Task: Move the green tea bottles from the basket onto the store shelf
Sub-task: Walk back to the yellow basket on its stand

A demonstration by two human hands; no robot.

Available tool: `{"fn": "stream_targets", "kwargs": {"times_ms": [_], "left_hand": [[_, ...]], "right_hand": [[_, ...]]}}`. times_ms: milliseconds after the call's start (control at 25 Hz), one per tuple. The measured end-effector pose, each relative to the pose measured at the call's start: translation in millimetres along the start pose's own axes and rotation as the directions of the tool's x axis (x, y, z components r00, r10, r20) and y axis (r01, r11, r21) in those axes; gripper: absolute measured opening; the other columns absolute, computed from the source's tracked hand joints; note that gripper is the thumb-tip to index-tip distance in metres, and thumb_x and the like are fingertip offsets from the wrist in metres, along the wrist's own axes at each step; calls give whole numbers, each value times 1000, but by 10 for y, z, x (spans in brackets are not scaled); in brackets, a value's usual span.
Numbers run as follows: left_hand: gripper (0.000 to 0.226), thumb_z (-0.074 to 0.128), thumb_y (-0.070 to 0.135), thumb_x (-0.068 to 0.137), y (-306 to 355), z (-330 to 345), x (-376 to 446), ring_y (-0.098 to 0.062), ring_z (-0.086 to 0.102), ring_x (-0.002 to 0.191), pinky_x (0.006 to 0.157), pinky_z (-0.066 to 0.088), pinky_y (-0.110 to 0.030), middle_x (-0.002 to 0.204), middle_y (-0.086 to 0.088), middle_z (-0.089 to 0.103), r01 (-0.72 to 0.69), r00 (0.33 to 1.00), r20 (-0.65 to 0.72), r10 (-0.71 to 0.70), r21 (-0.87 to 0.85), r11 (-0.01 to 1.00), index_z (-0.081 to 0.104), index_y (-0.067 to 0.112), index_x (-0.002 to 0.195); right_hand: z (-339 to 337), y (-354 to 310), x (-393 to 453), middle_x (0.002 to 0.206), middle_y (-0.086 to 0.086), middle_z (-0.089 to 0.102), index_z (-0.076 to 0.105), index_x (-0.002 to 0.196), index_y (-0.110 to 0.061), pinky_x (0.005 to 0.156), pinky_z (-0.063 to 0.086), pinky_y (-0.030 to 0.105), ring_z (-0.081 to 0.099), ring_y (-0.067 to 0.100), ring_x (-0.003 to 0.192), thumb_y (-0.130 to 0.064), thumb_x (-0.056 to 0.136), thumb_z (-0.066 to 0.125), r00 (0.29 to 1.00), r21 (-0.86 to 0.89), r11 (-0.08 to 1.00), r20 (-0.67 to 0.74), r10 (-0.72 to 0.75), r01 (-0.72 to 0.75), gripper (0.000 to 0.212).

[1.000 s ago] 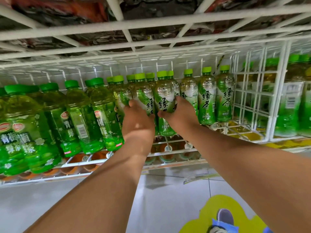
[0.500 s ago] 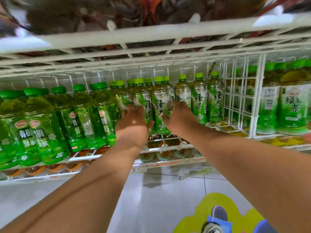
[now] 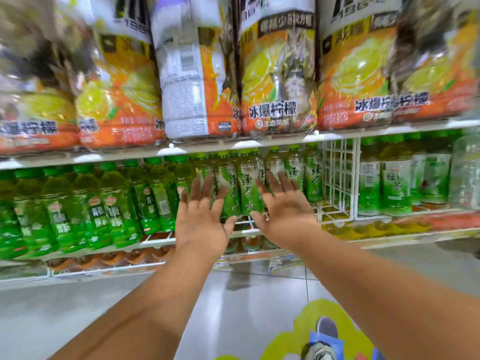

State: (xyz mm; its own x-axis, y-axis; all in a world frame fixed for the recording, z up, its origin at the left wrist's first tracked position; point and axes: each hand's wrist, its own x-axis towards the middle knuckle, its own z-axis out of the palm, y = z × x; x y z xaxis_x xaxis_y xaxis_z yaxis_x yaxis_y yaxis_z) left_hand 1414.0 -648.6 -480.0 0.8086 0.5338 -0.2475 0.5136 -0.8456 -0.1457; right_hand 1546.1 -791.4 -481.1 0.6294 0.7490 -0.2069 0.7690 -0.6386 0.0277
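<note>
Reaching toward the wire shelf (image 3: 244, 226), both hands were spread wide with straight fingers, holding nothing. The left hand (image 3: 201, 219) and the right hand (image 3: 287, 216) sat side by side, palms facing the green tea bottles (image 3: 240, 188) that stood upright in the middle of the shelf. I could not tell if the fingertips touched the bottles or were just in front of them. It looked like the bottles were already set down, and the flat hands were there to keep them tidy in their row — that was my guess.

The basket could not be seen, so I could not tell how many bottles were left to move.

To the left stood a big crowd of brighter green bottles with red badges (image 3: 104, 206), packed close up to the tea bottles. To the right a white wire divider (image 3: 337, 178) walled off the row, with some bare wire between it and the last bottle. Past the divider were more green tea bottles with white labels (image 3: 389, 183). Any new bottle would likely have to go in that gap or in front.

Above, large orange and yellow lemon drink packs (image 3: 278, 74) sat on the upper shelf — low over the caps, so a bottle would have to slide in, not drop in. Down on the shiny floor was a yellow floor sticker (image 3: 298, 333), and a shoe (image 3: 326, 327) showed at the bottom.
</note>
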Motion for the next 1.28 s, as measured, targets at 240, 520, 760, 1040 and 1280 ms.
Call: {"fn": "stream_targets", "kwargs": {"times_ms": [240, 520, 760, 1040, 1280], "left_hand": [[74, 10, 65, 101, 44, -708, -855, -32, -15, 156, 125, -3, -52, 170, -9, -15, 18, 999, -46, -18, -7, 1000, -13, 28, 161], [74, 10, 67, 100, 114, -1804, -1548, -30, -16, 156, 125, -5, -52, 169, -7, -21, -1, 993, -121, -3, -37, 999, -9, 30, 162], [75, 15, 70, 99, 434, -2602, -2373, -28, -10, 157, 126, 2, -52, 171, -5, -11, -68, 962, -270, 51, -56, 996, 3, 33, 163], [77, 13, 73, 97, 1053, -3408, -3416, -29, -8, 157, 127, 1, -50, 171, -5, -8, -44, 909, -417, -21, -144, 989, 3, 35, 163], [79, 12, 76, 95, 1256, -3732, -3958, -29, -13, 156, 126, -3, -50, 171, -4, -11, -72, 901, -434, -5, -162, 984, 5, 36, 162]], "right_hand": [[-718, -113, -673, 171, 9, 13, 3, 164, -25, 127, 6, 52, 6, 34, 157, -65, 100, 19, 1000, 1, 1000, -18, -6, 6, 77], [-1763, 89, -1522, 173, 4, 0, -2, 164, -27, 128, 1, 50, -6, 27, 159, -67, 99, 13, 993, 56, 997, -98, 60, -54, 78], [-2503, 439, -2460, 173, 1, -6, -2, 164, -29, 128, -3, 49, -13, 24, 158, -69, 99, 16, 985, 89, 996, -173, 7, 9, 79], [-3259, 864, -3636, 172, -1, -8, -3, 164, -32, 128, -3, 48, -15, 22, 157, -71, 98, 13, 946, 101, 992, -320, -41, 77, 78], [-3541, 979, -4303, 172, -1, -13, -4, 163, -32, 128, -2, 49, -17, 23, 157, -68, 101, 16, 931, 132, 991, -363, 32, 18, 75]]}}
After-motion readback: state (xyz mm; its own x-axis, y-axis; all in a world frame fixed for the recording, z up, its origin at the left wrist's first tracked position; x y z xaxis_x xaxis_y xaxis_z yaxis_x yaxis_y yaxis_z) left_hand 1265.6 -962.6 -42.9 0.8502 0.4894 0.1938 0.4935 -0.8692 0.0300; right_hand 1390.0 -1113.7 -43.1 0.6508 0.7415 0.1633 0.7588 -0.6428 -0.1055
